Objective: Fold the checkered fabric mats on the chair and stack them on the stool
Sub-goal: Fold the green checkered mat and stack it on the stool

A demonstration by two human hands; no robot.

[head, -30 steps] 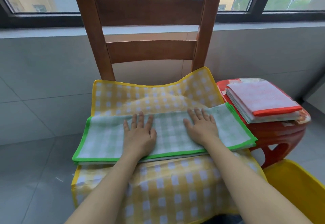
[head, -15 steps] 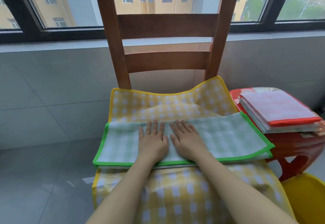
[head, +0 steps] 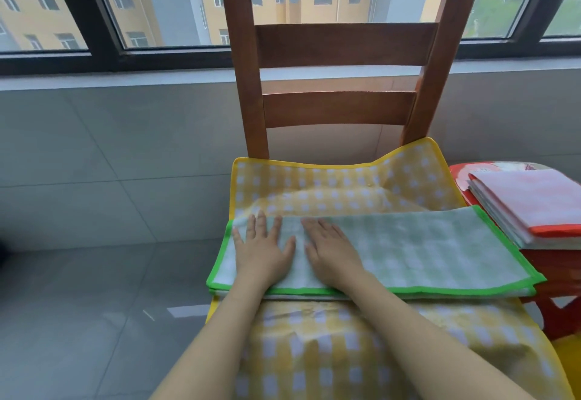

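A green-edged checkered mat [head: 424,248], folded into a long strip, lies across the wooden chair [head: 339,44] on top of a spread yellow checkered mat [head: 339,189]. My left hand [head: 262,250] presses flat on the strip's left end, fingers apart. Beside it, my right hand [head: 333,250] also lies flat on the strip, left of its middle. Neither hand grips anything. To the right, a red stool [head: 553,286] carries a stack of folded mats [head: 534,204] with a red-edged pink one on top.
Behind the chair runs a grey tiled wall under a window sill [head: 125,80]. Grey floor tiles [head: 78,321] spread out to the left. A yellow object's corner [head: 570,358] shows at the lower right, below the stool.
Both hands slid left along the green strip and came close together; they were spread apart near its middle. The view shifted so the chair sits further right.
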